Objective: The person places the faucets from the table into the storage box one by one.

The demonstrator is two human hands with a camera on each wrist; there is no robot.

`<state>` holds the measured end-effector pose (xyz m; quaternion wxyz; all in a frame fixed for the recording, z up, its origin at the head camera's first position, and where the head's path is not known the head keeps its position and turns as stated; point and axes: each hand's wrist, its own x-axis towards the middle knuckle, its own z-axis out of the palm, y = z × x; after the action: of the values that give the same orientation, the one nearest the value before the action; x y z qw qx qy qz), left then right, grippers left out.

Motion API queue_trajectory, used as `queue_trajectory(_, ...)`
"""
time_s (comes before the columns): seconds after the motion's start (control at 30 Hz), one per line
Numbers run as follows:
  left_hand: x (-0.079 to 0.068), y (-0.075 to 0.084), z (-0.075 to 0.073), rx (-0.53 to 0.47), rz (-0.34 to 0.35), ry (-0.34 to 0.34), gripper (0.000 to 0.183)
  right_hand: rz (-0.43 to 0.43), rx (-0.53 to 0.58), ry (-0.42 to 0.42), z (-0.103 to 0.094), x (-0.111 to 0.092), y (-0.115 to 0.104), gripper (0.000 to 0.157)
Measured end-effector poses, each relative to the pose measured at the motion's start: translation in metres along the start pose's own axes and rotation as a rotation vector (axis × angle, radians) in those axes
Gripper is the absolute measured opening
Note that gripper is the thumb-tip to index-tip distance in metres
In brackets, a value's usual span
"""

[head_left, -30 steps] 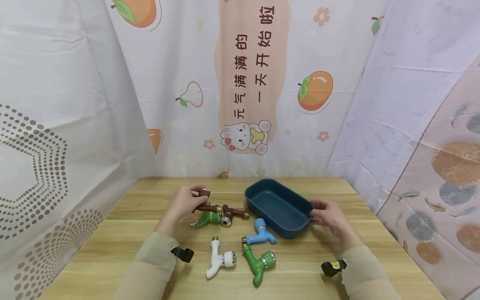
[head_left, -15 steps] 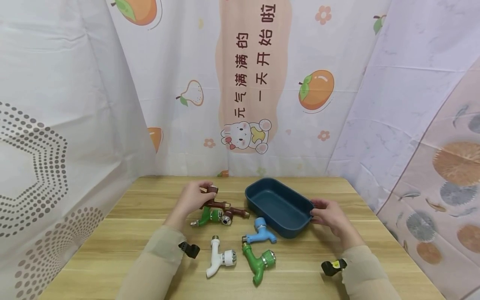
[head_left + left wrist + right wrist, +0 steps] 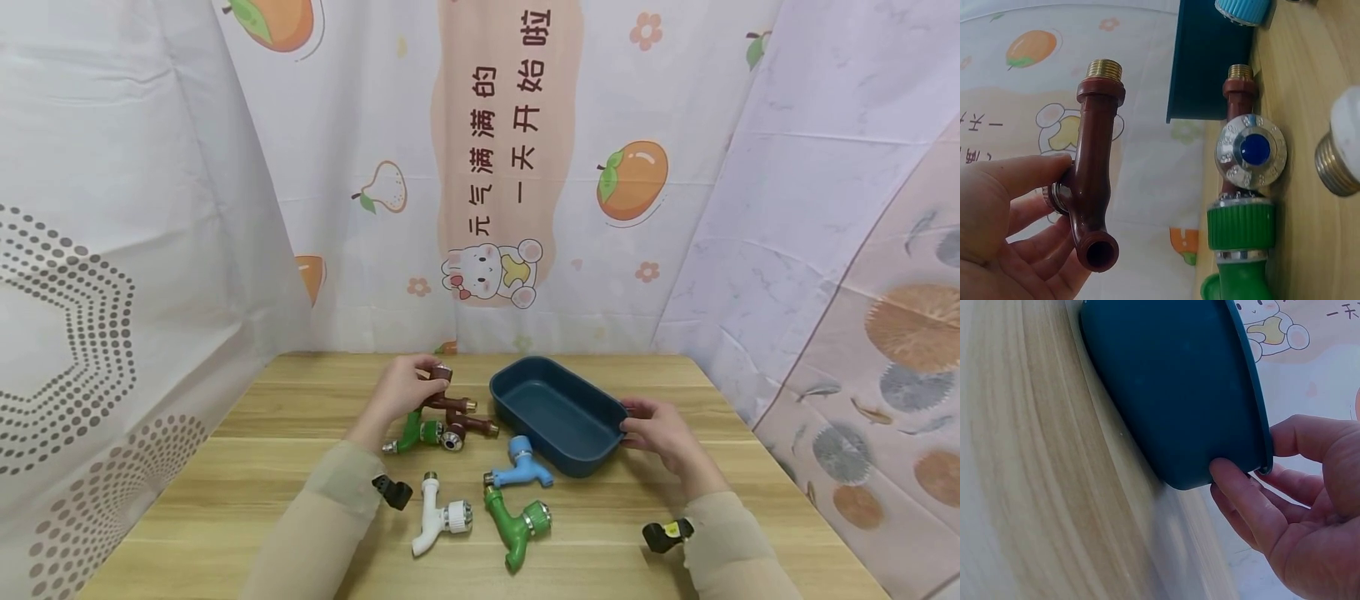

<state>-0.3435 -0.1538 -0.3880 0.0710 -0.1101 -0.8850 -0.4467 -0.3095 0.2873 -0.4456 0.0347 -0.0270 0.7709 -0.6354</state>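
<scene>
1. Centrally, a blue tap [image 3: 527, 472] lies on the wooden table [image 3: 600, 542]; clock positions below are read around it in the head view, twelve being the far edge.
2. Between ten and eleven o'clock: the left hand [image 3: 408, 387], fingers clamped on the held brown tap [image 3: 1094, 144]. Its brass thread points towards three o'clock; from the left wrist, its spout mouth faces the camera.
3. At ten o'clock: a second brown tap [image 3: 461, 423], partly overlapped by the held one, its chrome cap blue-centred.
4. Between nine and ten o'clock: the far green tap [image 3: 420, 433], its ribbed handle right beside the second brown tap; contact cannot be told.
5. At one o'clock: a dark teal tray [image 3: 551, 408].
6. Between two and three o'clock: the right hand [image 3: 660, 429], fingers clamped on the tray's end wall at the rim.
7. At six o'clock: the near green tap [image 3: 517, 527].
8. At eight o'clock: a white tap [image 3: 432, 521], lying on its side.
</scene>
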Motion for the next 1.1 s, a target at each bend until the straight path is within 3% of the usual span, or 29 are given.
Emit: queue_trajectory(1.1,0.027,0.034,0.036,-0.015,0.064,-0.084,0.038,0.000,-0.002,0.004,0.000,0.000,0.000,0.056)
